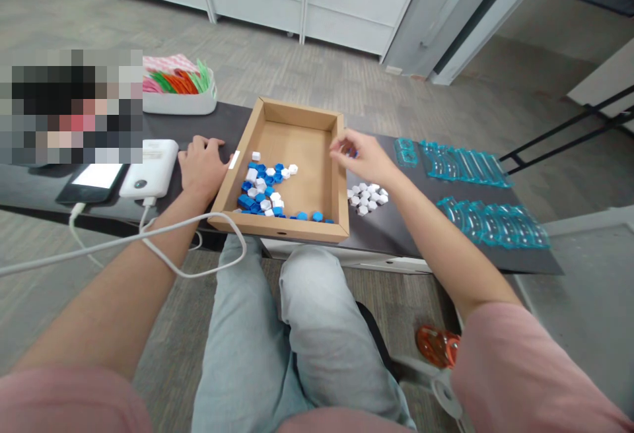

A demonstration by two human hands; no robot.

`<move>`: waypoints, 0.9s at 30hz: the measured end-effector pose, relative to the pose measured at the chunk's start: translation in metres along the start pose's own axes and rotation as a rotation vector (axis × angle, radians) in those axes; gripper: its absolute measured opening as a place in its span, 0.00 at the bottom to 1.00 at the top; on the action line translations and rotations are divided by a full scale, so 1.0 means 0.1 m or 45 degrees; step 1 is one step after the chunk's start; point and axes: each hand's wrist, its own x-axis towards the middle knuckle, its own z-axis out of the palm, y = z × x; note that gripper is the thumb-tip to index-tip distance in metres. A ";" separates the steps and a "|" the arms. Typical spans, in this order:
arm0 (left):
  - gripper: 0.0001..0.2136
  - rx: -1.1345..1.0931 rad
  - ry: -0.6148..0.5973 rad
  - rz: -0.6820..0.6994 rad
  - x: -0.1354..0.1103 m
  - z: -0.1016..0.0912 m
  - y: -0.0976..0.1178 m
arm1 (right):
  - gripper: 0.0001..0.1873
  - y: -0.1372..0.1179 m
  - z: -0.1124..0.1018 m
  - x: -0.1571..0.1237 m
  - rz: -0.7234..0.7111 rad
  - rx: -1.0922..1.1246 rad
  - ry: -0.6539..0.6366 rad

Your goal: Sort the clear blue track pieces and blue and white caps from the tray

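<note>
A shallow cardboard box (297,227) sits in front of me on the dark table. Blue hexagonal pieces (246,202) and white hexagonal pieces (293,169) lie loose in it, mostly at its near left. My left hand (201,167) rests beside the box's left wall, fingers apart, holding nothing. Over the right wall is my right hand (364,154), its thumb and fingertips pinched together. Whatever they hold, if anything, is too small to make out. A bit of blue shows between the curled fingers. Close below that hand lies a cluster of white hexagonal pieces (366,199).
Translucent teal plastic trays (465,164) lie in overlapping rows on the right. At left are a white power bank (148,169), a phone (94,179) and a white cable (198,276) looping over my left forearm. Behind stands a white basket (181,103) of colourful strips.
</note>
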 end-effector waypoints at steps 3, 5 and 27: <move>0.32 0.006 0.022 -0.010 -0.01 0.01 0.01 | 0.07 -0.61 0.42 0.06 -0.405 -0.065 -0.546; 0.32 0.009 0.048 -0.019 0.00 0.03 0.00 | 0.13 -0.87 0.67 0.10 -0.554 -0.173 -0.735; 0.36 -0.010 -0.018 -0.010 0.01 0.01 -0.04 | 0.17 -0.50 -0.07 -0.32 -0.268 0.192 -0.426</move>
